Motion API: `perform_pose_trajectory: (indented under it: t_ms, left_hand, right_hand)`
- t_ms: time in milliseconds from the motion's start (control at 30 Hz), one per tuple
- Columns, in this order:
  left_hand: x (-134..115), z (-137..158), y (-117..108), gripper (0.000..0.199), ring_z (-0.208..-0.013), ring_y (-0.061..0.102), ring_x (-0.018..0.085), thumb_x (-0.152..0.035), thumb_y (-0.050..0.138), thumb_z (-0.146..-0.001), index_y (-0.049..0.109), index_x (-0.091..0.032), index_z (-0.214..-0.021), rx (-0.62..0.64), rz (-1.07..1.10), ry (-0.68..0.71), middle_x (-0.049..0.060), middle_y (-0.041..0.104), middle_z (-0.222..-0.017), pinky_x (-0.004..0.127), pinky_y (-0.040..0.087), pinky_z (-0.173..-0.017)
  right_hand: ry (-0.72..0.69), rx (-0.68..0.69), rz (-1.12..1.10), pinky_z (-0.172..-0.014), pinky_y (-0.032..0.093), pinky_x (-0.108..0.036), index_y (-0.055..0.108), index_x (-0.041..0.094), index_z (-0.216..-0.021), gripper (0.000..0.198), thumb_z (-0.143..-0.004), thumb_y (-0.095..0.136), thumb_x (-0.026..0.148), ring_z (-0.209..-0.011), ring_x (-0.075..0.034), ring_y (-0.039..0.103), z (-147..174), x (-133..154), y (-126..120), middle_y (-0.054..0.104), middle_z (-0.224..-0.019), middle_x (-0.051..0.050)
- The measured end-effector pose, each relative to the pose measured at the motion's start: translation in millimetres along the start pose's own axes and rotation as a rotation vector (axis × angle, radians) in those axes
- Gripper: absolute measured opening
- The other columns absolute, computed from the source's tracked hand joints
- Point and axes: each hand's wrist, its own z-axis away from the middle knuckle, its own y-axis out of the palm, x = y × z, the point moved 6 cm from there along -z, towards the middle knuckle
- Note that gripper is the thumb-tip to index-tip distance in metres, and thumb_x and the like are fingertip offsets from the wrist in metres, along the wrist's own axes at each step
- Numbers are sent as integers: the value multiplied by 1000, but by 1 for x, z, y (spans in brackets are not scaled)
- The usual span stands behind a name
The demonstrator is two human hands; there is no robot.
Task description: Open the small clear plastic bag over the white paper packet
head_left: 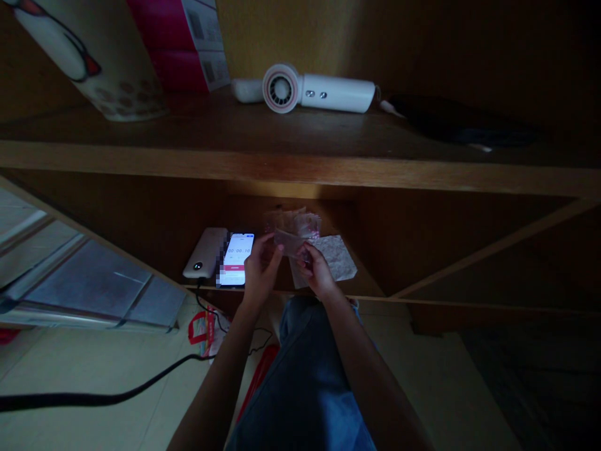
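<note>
Between my two hands is a small clear plastic bag [287, 242], held up over the lower shelf. My left hand [263, 263] pinches its left edge, the thumb and forefinger closed. On the other side my right hand [317, 266] grips the bag's right corner with bent fingers. Behind it lies a pile of small clear plastic packets [307, 224] with pinkish marks. A crumpled whitish sheet [339, 257] rests to the right, partly behind my right hand. Just left of my left hand, a phone [237, 260] shows a lit timer screen.
A power bank [206, 252] with a black cable [164, 376] lies left of the phone. On the upper shelf are a handheld fan [335, 93], a large cup [113, 69], a pink box [171, 47] and a dark object [460, 119]. The shelf edge [300, 168] overhangs my hands.
</note>
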Motion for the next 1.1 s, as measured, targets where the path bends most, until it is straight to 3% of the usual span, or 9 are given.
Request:
perform_pose_trajectory:
  t_ms: [133, 300, 400, 500, 633, 767, 933, 1100]
  left_hand:
    - [7, -4, -9, 18, -71, 57, 14, -27, 54, -81, 60, -22, -96, -6, -1, -12, 1, 61, -80, 24, 44, -63]
    - [9, -5, -16, 17, -76, 57, 14, -27, 54, -80, 60, -21, -94, -66, 80, -18, 1, 61, -85, 24, 45, -68]
    - [12, -3, -19, 15, -78, 57, 14, -28, 54, -80, 61, -21, -92, -132, 95, -17, 2, 61, -86, 25, 46, -71]
    - [18, 1, -20, 17, -82, 59, 16, -28, 54, -81, 63, -20, -93, -168, 47, -24, 3, 63, -89, 29, 46, -76]
    - [26, 11, -17, 20, -92, 59, 18, -25, 52, -82, 64, -21, -98, -138, -26, 1, 4, 64, -98, 34, 45, -85]
    - [31, 26, -9, 29, -104, 56, 20, -23, 52, -82, 60, -25, -110, -68, -81, 19, 5, 62, -111, 38, 43, -92]
    - [28, 54, 12, 43, -116, 49, 23, -22, 55, -80, 52, -25, -122, 63, -99, 0, 8, 54, -124, 41, 40, -97]
    - [29, 83, 32, 51, -112, 51, 22, -25, 52, -81, 43, -21, -131, 200, -176, -117, 11, 52, -124, 37, 43, -92]
  right_hand:
    - [29, -29, -14, -31, 8, -15, 44, 19, -62, 28, -69, 61, 40, -32, -2, 19, 1, -1, -1, 38, -43, 9]
    - [90, -32, -87, -31, 6, -14, 39, 20, -63, 31, -71, 60, 41, -32, -2, 15, 0, 1, -2, 36, -42, 10]
    - [58, -78, -88, -31, 6, -15, 36, 20, -61, 31, -72, 58, 40, -32, -2, 14, -2, 5, -8, 33, -42, 10]
    - [-45, -225, 4, -32, 7, -18, 32, 21, -57, 33, -74, 54, 39, -33, -4, 14, -5, 15, -24, 28, -42, 10]
    - [-335, -414, 376, -36, 14, -21, 33, 22, -51, 34, -75, 51, 38, -37, -7, 21, -9, 44, -44, 26, -43, 8]
    - [-600, -420, 925, -48, 26, -24, 42, 21, -48, 36, -79, 49, 39, -48, -12, 38, -11, 70, -45, 42, -47, 3]
    - [-517, -394, 1364, -57, 31, -26, 61, 21, -63, 22, -78, 56, 37, -58, -16, 53, -21, 64, -47, 58, -57, -4]
    - [-274, -378, 1927, -65, 40, -24, 65, 18, -88, 37, -90, 35, 40, -73, -17, 63, -28, 46, -40, 68, -81, -10]
